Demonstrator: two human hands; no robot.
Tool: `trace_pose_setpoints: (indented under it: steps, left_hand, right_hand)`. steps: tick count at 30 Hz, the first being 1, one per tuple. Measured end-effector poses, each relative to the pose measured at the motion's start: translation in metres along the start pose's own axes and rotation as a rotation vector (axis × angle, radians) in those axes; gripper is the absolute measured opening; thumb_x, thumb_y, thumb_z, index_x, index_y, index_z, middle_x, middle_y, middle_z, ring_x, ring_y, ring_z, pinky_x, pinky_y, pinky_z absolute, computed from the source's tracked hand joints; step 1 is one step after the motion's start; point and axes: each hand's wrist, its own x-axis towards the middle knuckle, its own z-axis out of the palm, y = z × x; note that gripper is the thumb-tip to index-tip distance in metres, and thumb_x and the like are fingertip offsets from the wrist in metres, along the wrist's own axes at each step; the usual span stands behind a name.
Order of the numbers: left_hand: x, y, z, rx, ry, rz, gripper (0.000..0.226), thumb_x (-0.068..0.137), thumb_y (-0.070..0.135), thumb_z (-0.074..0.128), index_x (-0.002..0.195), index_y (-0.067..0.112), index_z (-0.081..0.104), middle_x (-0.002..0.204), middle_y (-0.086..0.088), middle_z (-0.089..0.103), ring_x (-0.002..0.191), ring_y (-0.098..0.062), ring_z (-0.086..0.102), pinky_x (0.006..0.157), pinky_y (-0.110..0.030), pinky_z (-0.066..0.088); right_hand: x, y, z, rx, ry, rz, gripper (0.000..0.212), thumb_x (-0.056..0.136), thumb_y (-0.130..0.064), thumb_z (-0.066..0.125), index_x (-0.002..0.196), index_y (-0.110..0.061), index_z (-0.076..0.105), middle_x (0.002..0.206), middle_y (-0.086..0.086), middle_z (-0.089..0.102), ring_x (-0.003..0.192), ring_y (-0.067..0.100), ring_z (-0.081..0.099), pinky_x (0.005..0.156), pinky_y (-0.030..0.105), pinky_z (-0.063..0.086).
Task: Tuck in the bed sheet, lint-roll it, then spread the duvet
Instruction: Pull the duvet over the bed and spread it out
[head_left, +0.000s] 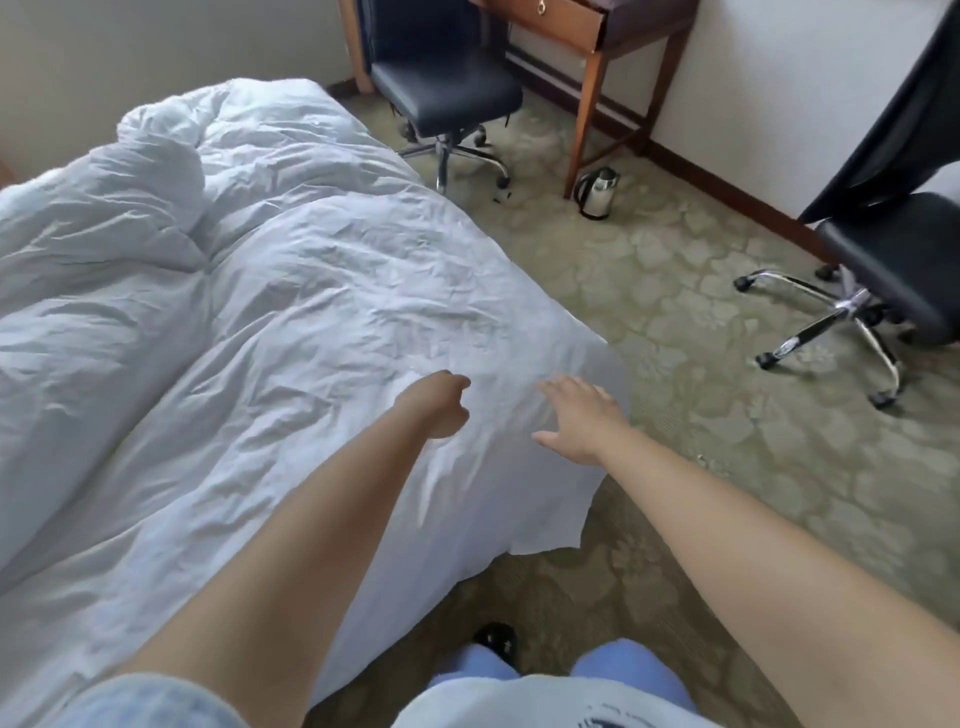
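White duvet (270, 291) lies rumpled across the bed, bunched toward the far end, its near corner hanging over the bed's near right corner above the carpet (701, 322). Left hand (441, 405) sits on the duvet near that corner, grip curled tight, can't tell if it pinches fabric; right hand (582, 415) is just beside it, grip wide with fingers spread flat. No readable writing; kettle (597, 192) stands by the desk (587, 31) leg, two office chairs (447, 88) nearby.
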Motion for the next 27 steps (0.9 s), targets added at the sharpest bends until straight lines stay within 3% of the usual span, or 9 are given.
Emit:
trace_pose_setpoints:
  steps: [7, 16, 20, 27]
  left_hand:
    - [0.121, 0.092, -0.038, 0.011, 0.014, -0.048, 0.056, 0.095, 0.016, 0.046, 0.148, 0.018, 0.031, 0.150, -0.003, 0.034, 0.137, -0.023, 0.035, 0.104, -0.035, 0.035]
    - [0.255, 0.195, -0.077, -0.141, 0.047, -0.321, 0.056, 0.095, 0.017, 0.045, 0.149, 0.017, 0.030, 0.151, -0.004, 0.033, 0.136, -0.024, 0.035, 0.105, -0.036, 0.034]
    - [0.301, 0.209, -0.093, -0.213, 0.027, -0.427, 0.056, 0.097, 0.018, 0.045, 0.150, 0.017, 0.028, 0.153, -0.004, 0.031, 0.137, -0.024, 0.034, 0.106, -0.035, 0.033]
    - [0.437, 0.169, -0.149, -0.326, 0.051, -0.566, 0.054, 0.096, 0.018, 0.046, 0.148, 0.014, 0.031, 0.151, -0.006, 0.034, 0.136, -0.025, 0.037, 0.107, -0.038, 0.037]
  right_hand:
    - [0.098, 0.133, -0.044, 0.036, -0.003, -0.058, 0.077, 0.091, -0.047, 0.053, 0.152, -0.023, 0.013, 0.160, 0.005, 0.010, 0.146, 0.022, 0.011, 0.116, 0.039, 0.013]
    - [0.246, 0.280, -0.128, -0.035, -0.015, -0.319, 0.073, 0.089, -0.047, 0.056, 0.149, -0.021, 0.023, 0.152, 0.005, 0.026, 0.141, 0.022, 0.022, 0.113, 0.038, 0.020]
    - [0.316, 0.309, -0.159, -0.106, -0.081, -0.390, 0.076, 0.091, -0.046, 0.055, 0.151, -0.020, 0.017, 0.156, 0.005, 0.019, 0.145, 0.021, 0.015, 0.115, 0.039, 0.016]
    - [0.470, 0.314, -0.207, -0.179, -0.144, -0.534, 0.079, 0.092, -0.048, 0.055, 0.153, -0.022, 0.013, 0.160, 0.003, 0.010, 0.147, 0.019, 0.009, 0.117, 0.037, 0.012]
